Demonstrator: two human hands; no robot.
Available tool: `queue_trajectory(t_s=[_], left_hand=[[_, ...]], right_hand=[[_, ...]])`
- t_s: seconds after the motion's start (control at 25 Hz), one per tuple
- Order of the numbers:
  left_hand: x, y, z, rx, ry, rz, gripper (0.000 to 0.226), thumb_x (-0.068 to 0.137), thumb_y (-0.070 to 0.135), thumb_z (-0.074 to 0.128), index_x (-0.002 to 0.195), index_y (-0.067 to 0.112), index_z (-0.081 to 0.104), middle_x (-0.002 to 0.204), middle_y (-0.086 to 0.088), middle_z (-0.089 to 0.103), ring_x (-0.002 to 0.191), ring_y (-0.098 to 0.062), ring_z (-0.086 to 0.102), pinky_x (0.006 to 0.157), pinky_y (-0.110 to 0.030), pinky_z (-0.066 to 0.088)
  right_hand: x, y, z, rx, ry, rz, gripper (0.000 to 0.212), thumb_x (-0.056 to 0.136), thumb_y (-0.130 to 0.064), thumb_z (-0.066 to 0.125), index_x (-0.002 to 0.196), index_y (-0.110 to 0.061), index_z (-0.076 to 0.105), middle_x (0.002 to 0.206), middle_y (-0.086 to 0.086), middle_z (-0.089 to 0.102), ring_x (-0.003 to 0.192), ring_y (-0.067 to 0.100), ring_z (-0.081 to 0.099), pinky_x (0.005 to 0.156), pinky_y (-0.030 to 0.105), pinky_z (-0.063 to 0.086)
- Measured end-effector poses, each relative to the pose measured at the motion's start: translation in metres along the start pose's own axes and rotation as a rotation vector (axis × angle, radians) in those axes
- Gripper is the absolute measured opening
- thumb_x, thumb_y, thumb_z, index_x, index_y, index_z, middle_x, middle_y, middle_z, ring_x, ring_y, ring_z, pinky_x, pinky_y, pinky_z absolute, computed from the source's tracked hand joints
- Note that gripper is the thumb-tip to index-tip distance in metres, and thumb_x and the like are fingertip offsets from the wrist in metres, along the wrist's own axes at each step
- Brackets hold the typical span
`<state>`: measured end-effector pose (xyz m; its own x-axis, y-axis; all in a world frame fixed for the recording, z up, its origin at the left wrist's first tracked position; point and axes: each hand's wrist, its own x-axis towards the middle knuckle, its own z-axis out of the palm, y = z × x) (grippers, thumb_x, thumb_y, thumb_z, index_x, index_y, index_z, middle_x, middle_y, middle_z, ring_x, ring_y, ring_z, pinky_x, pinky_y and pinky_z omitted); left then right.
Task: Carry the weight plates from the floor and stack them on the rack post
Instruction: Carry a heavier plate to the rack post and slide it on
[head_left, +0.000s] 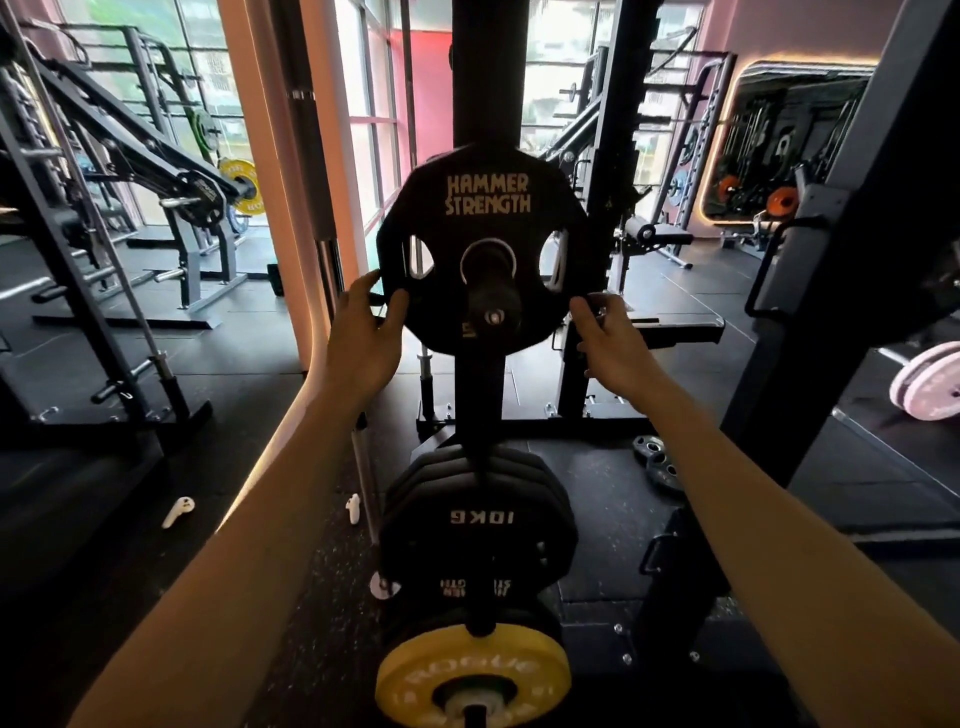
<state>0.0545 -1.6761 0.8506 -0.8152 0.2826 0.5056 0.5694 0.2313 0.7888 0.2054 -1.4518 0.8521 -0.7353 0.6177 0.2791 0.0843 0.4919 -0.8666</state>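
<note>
The black Hammer Strength plate (485, 249) sits on the rack post (491, 291). The left hand (363, 332) and right hand (610, 338) flank its lower edges, fingers spread, touching its rim.

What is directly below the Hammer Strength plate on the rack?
Below the Hammer Strength plate hang black 10 kg plates, then a yellow plate. How many black plates cannot be counted.

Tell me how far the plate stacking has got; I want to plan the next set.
Done: black 10KG plates and a yellow plate hang on lower posts. In hand: the left hand and right hand touch the black Hammer Strength plate, already on its post. Left: a small dark plate on the floor.
</note>
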Motion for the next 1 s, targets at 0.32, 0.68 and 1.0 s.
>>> queue_trajectory(t_s=[0.32, 0.68, 1.0], left_hand=[[-0.195, -0.047, 0.000, 0.129, -0.170, -0.287, 0.028, 0.098, 0.032, 0.052, 0.114, 0.012, 0.061, 0.108, -0.002, 0.064, 0.098, -0.016, 0.058, 0.083, -0.026, 0.039], [-0.432, -0.140, -0.018, 0.424, -0.733, -0.829, 0.034, 0.098, 0.044, 0.046, 0.112, 0.014, 0.054, 0.112, -0.011, 0.059, 0.095, -0.023, 0.058, 0.073, -0.033, 0.044], [-0.580, -0.178, -0.071, 0.541, -1.142, -1.040, 0.044, 0.100, 0.039, 0.046, 0.131, 0.009, 0.050, 0.124, -0.012, 0.059, 0.107, -0.024, 0.059, 0.086, -0.031, 0.046]], right_hand=[[-0.156, 0.096, 0.008, -0.020, -0.164, 0.221, 0.033, 0.099, -0.051, 0.040, 0.097, -0.021, 0.052, 0.087, 0.001, 0.060, 0.084, 0.020, 0.058, 0.071, 0.036, 0.048], [-0.371, 0.214, 0.026, -0.102, -0.365, 0.701, 0.053, 0.099, -0.055, 0.033, 0.096, -0.007, 0.056, 0.088, 0.008, 0.058, 0.083, 0.027, 0.057, 0.074, 0.042, 0.048], [-0.560, 0.255, 0.050, -0.183, -0.465, 1.216, 0.042, 0.100, -0.049, 0.040, 0.116, -0.012, 0.053, 0.112, 0.011, 0.062, 0.104, 0.028, 0.060, 0.085, 0.043, 0.052]])
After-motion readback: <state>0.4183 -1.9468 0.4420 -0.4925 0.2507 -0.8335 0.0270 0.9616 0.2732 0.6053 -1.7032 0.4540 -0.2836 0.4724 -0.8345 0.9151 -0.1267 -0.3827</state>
